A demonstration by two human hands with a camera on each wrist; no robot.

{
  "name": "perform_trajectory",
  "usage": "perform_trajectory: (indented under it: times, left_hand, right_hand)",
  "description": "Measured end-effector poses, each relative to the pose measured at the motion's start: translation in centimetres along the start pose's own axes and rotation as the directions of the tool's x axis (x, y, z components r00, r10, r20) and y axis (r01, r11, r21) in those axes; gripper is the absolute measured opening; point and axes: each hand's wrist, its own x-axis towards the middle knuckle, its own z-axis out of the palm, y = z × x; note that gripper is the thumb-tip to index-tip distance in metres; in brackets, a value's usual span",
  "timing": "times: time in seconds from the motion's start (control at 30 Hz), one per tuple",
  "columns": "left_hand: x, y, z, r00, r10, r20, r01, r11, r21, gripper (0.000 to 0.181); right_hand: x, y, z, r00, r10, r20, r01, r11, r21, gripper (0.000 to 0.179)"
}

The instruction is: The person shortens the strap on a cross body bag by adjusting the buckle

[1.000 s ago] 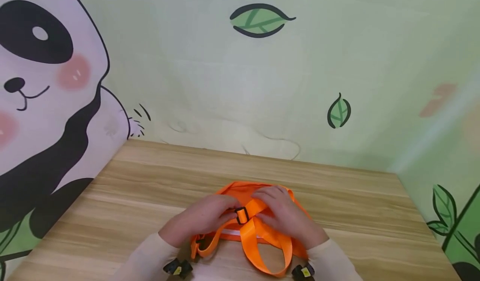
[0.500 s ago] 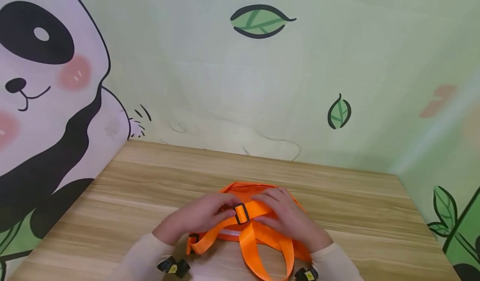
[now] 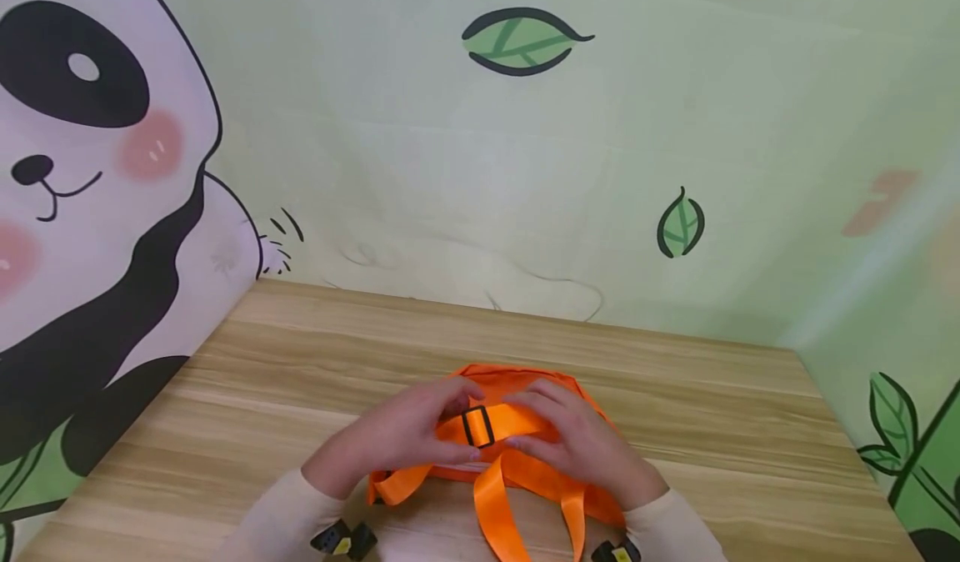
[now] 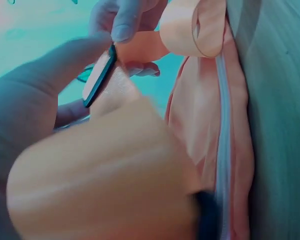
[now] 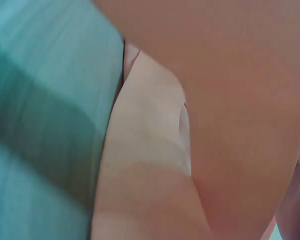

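Observation:
A small orange backpack (image 3: 517, 378) lies on the table, its pale zip (image 4: 224, 130) facing me. My left hand (image 3: 397, 429) holds the strap's black slider buckle (image 4: 101, 76) between thumb and fingers, which sit at its opposite edges. To the right of the buckle, my right hand (image 3: 588, 441) pinches the orange strap (image 3: 513, 419), thumb in front and fingers behind. A second strap loop (image 3: 495, 504) hangs toward me below the right hand. In the right wrist view, a strap (image 5: 240, 110) close to the camera covers much of the picture.
The wooden table (image 3: 225, 412) reaches back to a pale green wall (image 3: 390, 128) printed with leaves. A large panda print (image 3: 90, 237) fills the left wall. A dark wrist camera mount (image 3: 343, 539) sits on the left sleeve (image 3: 288, 512), with another (image 3: 617, 551) at the right.
My left thumb and fingers have spread wider around the buckle, which has moved slightly left and up. The right hand keeps its pinch on the strap, and the hanging loop has sagged lower.

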Motion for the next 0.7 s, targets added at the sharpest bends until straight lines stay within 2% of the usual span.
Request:
perform_trajectory:
  times: [0.13, 0.33, 0.53, 0.63, 0.7]
  left_hand:
    - [-0.3, 0.4, 0.1, 0.998, 0.034, -0.044, -0.03, 0.995, 0.098, 0.053]
    - [-0.7, 0.9, -0.2, 0.991, 0.089, -0.096, -0.07, 0.98, 0.189, 0.038]
    - [-0.8, 1.5, 0.2, 0.978, 0.127, -0.163, -0.075, 0.953, 0.294, 0.044]
    - [-0.9, 1.8, 0.5, 0.975, 0.114, -0.192, -0.058, 0.959, 0.277, 0.043]
    - [-1.0, 2.0, 0.6, 0.978, 0.073, -0.196, -0.029, 0.976, 0.218, 0.041]
  right_hand:
    - [0.0, -0.3, 0.1, 1.0, 0.005, -0.009, -0.005, 0.999, 0.032, 0.041]
    - [0.7, -0.7, 0.0, 0.999, 0.017, -0.035, -0.015, 0.999, 0.047, 0.039]
    - [0.9, -1.1, -0.4, 0.997, 0.039, -0.06, -0.036, 0.998, 0.054, 0.034]
    - [0.7, -1.2, -0.6, 0.996, 0.058, -0.061, -0.053, 0.996, 0.075, 0.034]
    - [0.5, -1.4, -0.7, 0.996, 0.066, -0.061, -0.06, 0.994, 0.094, 0.034]
